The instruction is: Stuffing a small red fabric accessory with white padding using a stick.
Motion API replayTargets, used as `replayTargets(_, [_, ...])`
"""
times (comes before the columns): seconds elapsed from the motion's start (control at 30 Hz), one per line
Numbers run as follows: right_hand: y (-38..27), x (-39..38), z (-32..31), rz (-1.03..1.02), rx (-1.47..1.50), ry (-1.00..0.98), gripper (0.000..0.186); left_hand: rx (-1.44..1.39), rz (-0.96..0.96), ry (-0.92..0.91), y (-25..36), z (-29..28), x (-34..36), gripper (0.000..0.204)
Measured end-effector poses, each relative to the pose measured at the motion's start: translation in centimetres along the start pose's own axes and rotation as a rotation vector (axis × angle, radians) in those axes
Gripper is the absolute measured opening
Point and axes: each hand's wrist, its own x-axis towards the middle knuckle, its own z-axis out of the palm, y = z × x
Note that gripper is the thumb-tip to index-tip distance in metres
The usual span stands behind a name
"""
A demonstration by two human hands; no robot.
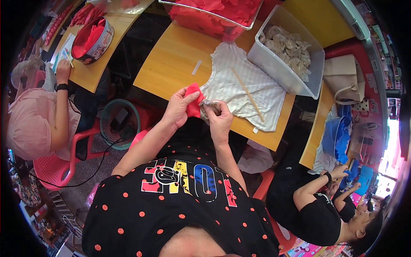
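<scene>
In front of my chest, my left hand is closed on a red cloth piece, thumb on top. My right hand pinches a small crinkled clear packet with brownish contents. The packet touches the right edge of the red cloth; whether part of it sits inside the cloth is hidden by my fingers. Just beyond my hands, a white striped shirt lies spread on the wooden table. A thin wooden stick rests slantwise across the shirt.
A clear bin of red cloth pieces stands at the far edge. Right of it, a translucent bin holds several similar packets. A white strip lies on the table. People work at tables left and right; a green basket stands left.
</scene>
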Motion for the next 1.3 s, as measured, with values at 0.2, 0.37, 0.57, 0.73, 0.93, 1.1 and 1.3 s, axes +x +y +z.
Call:
replayTargets(0.2, [0.7, 0.0, -0.3, 0.098, 0.068, -0.108, 0.013, 0.081, -0.013, -0.041, -0.2, -0.4, -0.1, 0.019])
replayTargets(0.37, [1.9, 0.3, -0.4, -0.08, -0.08, -0.051, 0.022, 0.119, -0.033, -0.054, -0.2, -0.4, -0.3, 0.021])
replayTargets(0.57, [0.6, 0.3, -0.3, -0.179, -0.344, -0.009, 0.015, 0.131, -0.054, -0.058, 0.0, -0.6, -0.4, 0.02])
replayTargets(0.73, [0.9, 0.4, -1.0, 0.02, -0.175, -0.124, 0.014, 0.144, -0.039, -0.078, -0.2, -0.8, -0.6, 0.021])
replayTargets(0.93, [0.5, 0.8, -1.7, 0.338, 0.083, -0.228, 0.01, 0.263, -0.006, -0.066, -0.1, -0.1, -1.2, 0.027])
replayTargets(1.1, [0.5, 0.3, -1.5, 0.326, 0.24, -0.143, 0.01, 0.822, 0.636, 0.044, -0.3, 0.1, -1.5, 0.025])
replayTargets(1.3, [1.2, 0.1, -2.0, 0.271, 0.214, -0.072, 0.013, 0.839, 0.35, -0.148, 1.6, 1.3, -3.5, 0.015])
